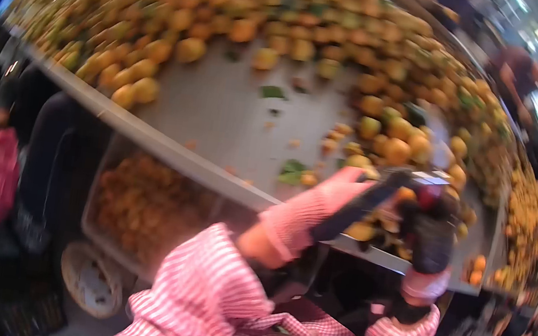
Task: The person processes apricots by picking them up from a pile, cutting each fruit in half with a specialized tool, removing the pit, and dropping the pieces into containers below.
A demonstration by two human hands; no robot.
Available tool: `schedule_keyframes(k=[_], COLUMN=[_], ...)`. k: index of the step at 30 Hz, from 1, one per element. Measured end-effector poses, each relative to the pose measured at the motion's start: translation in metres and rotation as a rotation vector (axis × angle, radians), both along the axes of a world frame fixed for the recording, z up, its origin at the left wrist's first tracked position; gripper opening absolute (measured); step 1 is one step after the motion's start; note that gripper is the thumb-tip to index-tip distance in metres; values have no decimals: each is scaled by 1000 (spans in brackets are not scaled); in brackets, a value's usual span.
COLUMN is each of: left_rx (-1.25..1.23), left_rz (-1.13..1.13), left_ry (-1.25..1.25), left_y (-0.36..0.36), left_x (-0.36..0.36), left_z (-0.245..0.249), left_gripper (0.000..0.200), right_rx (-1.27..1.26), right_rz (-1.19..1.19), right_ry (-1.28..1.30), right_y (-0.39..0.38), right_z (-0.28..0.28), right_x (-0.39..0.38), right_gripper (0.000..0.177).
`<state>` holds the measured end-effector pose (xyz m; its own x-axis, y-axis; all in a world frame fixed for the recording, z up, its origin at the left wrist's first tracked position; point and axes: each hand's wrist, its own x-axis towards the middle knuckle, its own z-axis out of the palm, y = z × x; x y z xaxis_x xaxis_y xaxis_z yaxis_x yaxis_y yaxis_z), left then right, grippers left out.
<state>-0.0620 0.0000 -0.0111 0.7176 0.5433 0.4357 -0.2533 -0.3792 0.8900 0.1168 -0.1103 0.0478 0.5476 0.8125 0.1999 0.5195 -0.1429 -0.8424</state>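
My left hand [353,196], in a pink knit glove with a dark palm side, reaches over the near edge of the tray. Its fingers are blurred, so their grip cannot be made out. Opposite it, my right hand [428,233] wears a dark glove with a pink cuff, its fingers curled round something dark and reddish that I cannot name. A shiny pale piece [432,178] shows just above those fingers. Between the two hands is an orange round fruit [406,194]. More orange-yellow fruits [397,151] lie just beyond them.
A big pale tray [222,107] holds heaped fruit [188,8] and loose green leaves [292,171]. Below its raised edge stand a bin of orange pieces [148,206] and a round whitish tub [91,279]. Other people [519,75] are at the right and left.
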Motion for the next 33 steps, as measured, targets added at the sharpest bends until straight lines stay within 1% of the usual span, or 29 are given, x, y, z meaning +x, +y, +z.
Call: schedule_keyframes(k=[1,2,3,4,6,7,8,9,12,15,16,17,18,20,21,23,24,25,26,28,29,30,31,32,33], left_rx=[124,341,352,89,-557,-727,-807,-835,-836,-858,-832,-946,-1062,-866,-654,-233,20,36,-83,-205,-102,0,-382,-766,-765], left_rz=[81,124,54,14,-15,20,43,58,60,15,0,-68,-137,-52,-40,48,119,132,110,83,89,98,43,-14,-32], left_ry=[147,107,27,69,114,122,136,147,195,191,200,94,-8,64,79,92,8,-3,-4,5,9,10,44,81,82], left_y=[-1,3,10,8,2,0,0,0,0,-6,-9,-11,-13,-17,-18,-21,-20,-22,-24,-27,-25,-24,-28,-32,-33], left_x=[8,18,30,34,46,51,52,55,57,64,67,69,70,77,81,90,97,101,104,108,110,113,109,109,108], left_z=[-2,-13,-20,-24,-11,0,11,19,31,42,44,42,40,28,28,29,19,17,21,23,21,22,28,39,41], left_gripper=[47,46,42,39,37,35,34,34,33,32,32,33,34,33,32,30,30,30,30,32,34,36,39,42,45], right_rx=[7,19,19,19,27,59,102,201,460,390,420,500,470,383,388,473,419,363,304,211,163,166,172,231,290], right_rz=[-8,-9,-17,-30,-73,-96,-111,-111,-102,-188,-178,-147,-35,19,5,-13,54,120,187,82,28,-24,-77,-111,-144], right_ry=[136,264,373,471,571,580,573,528,395,611,557,577,492,531,449,401,238,75,-87,243,407,474,541,669,799], right_y=[3,5,7,9,8,4,3,1,-8,-37,-40,-36,-40,-45,-46,-46,-47,-46,-47,-54,-57,-59,-61,-65,-67], right_z=[0,0,1,0,2,4,4,5,5,15,13,15,11,13,10,-3,-1,1,4,5,8,12,17,19,20], right_x=[1,2,4,7,17,23,28,33,44,45,45,42,48,46,43,41,47,56,62,57,55,58,60,60,61], right_gripper=[27,26,25,24,22,21,21,22,26,29,29,28,27,25,24,23,23,23,23,24,25,24,23,20,17])
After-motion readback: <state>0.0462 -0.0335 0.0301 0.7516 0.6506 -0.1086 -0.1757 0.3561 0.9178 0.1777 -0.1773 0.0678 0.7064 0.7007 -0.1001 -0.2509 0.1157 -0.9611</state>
